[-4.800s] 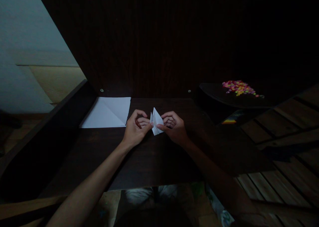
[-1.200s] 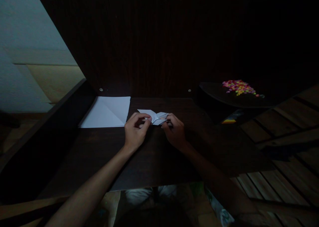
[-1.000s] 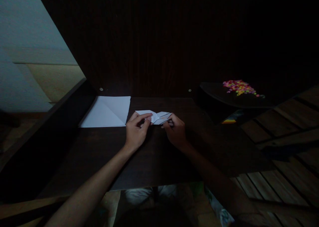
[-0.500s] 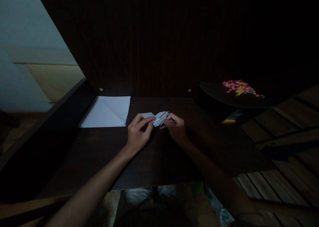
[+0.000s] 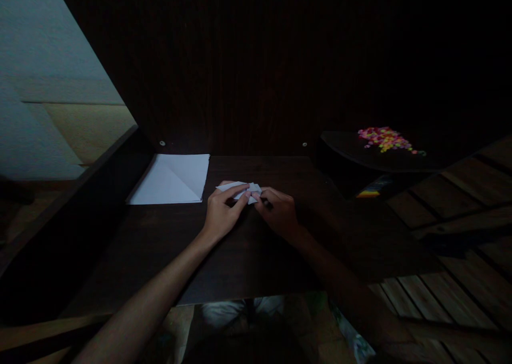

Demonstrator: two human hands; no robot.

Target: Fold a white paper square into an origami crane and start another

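Observation:
A small piece of folded white paper (image 5: 255, 188) is held just above the dark desk, between my two hands. My left hand (image 5: 222, 209) pinches it between thumb and fingers from the left, and a pale point of the paper shows above the knuckles. From the right, my right hand (image 5: 280, 209) grips the folded end with its thumb and index finger. The fingertips of both hands nearly meet at the folds. Part of the paper is hidden behind the fingers, and dim light blurs the finer creases.
A stack of white paper sheets (image 5: 176, 177) with diagonal crease lines lies on the desk (image 5: 224, 263) at the left. On a raised corner shelf (image 5: 340, 140) at the right sits a pile of small colourful pieces (image 5: 386, 139). A dark panel (image 5: 240, 76) stands behind the desk.
The winged, opened flaps at the paper's right end now lie flatter and more compact. My right hand has moved slightly left, its fingers closer to my left fingertips.

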